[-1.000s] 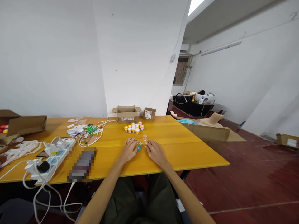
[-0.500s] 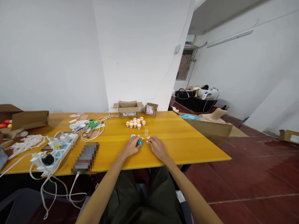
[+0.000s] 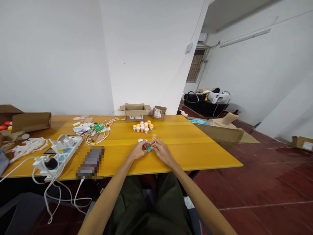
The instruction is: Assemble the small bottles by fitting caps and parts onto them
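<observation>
In the head view my left hand is closed around a small round teal piece just above the table. My right hand meets it from the other side, its fingers pinched together at the teal piece's edge. Whatever lies between those right fingertips is too small to make out. Just beyond my hands lie a white disc and a clear ring-like piece, with small white bits partly hidden by my fingers. Farther back stands a cluster of several white and orange bulb-shaped pieces.
An open cardboard box and a smaller box stand at the table's back. On the left are a power strip with tangled white cables, a blurred phone and a green packet. A large carton adjoins the right edge.
My right hand has moved left, bringing its fingertips to the teal piece in my left hand. The teal piece has tilted and shifted slightly right. The view has moved a little.
</observation>
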### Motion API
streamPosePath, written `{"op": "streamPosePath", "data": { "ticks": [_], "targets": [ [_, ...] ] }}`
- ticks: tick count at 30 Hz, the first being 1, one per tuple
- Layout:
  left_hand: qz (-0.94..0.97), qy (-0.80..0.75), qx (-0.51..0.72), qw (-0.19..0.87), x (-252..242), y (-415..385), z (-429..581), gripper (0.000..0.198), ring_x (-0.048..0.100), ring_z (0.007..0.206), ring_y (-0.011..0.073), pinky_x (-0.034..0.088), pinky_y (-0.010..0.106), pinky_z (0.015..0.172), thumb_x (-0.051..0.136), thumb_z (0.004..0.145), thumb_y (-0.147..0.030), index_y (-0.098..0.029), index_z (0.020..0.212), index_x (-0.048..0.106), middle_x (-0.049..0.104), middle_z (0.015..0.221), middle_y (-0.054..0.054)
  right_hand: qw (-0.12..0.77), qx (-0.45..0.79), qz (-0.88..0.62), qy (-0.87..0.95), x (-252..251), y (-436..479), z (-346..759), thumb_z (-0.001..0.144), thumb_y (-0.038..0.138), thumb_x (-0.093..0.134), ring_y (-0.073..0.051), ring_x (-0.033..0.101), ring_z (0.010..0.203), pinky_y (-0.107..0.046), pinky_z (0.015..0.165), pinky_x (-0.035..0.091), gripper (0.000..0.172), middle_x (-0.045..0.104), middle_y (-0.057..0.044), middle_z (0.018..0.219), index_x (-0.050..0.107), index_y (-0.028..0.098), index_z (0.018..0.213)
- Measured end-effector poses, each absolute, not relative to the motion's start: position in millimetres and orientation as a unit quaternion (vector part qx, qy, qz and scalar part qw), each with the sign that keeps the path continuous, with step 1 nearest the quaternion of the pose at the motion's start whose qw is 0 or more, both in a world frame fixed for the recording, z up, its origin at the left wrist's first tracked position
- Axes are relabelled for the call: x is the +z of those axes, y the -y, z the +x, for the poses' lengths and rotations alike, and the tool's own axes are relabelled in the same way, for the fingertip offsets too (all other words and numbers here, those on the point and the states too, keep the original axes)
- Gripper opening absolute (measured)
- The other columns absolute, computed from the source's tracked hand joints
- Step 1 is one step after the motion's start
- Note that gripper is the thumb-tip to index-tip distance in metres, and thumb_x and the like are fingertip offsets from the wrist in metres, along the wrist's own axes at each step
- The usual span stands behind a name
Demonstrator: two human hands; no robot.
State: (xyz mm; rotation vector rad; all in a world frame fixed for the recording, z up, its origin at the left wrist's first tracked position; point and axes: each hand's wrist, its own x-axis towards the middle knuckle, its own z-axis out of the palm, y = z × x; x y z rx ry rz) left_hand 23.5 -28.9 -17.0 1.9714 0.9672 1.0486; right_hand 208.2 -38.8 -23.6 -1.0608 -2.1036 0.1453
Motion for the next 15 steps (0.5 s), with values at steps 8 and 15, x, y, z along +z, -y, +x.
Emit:
{"op": "streamPosePath", "data": {
  "ticks": [8, 15],
  "targets": [
    [0.758, -0.368, 0.404, 0.356, -18.0, 26.7, 22.6, 0.022, 0.060, 0.083, 0.0171, 0.050, 0.031, 0.082, 0.070, 0.071, -0.015, -0.020, 0.093, 0.070, 0.070, 0.086, 0.001, 0.407, 0.087, -0.366, 0.832, -30.9, 29.6, 206.5, 0.090, 0.014, 0.054, -0.020, 0.060, 0.096, -0.035, 0.086, 0.048, 0.018, 0.064, -0.005, 0.100, 0.066, 0.023, 0.080],
    [0.753, -0.374, 0.408, 0.356, -21.2, 24.8, 22.1, 0.017, 0.060, 0.082, 0.0179, 0.049, 0.031, 0.082, 0.074, 0.071, -0.021, -0.019, 0.088, 0.071, 0.069, 0.083, 0.001, 0.410, 0.064, -0.351, 0.840, -31.9, 28.7, 206.8, 0.092, 0.014, 0.052, -0.020, 0.061, 0.094, -0.034, 0.084, 0.050, 0.020, 0.064, -0.005, 0.098, 0.066, 0.024, 0.081]
  ]
}}
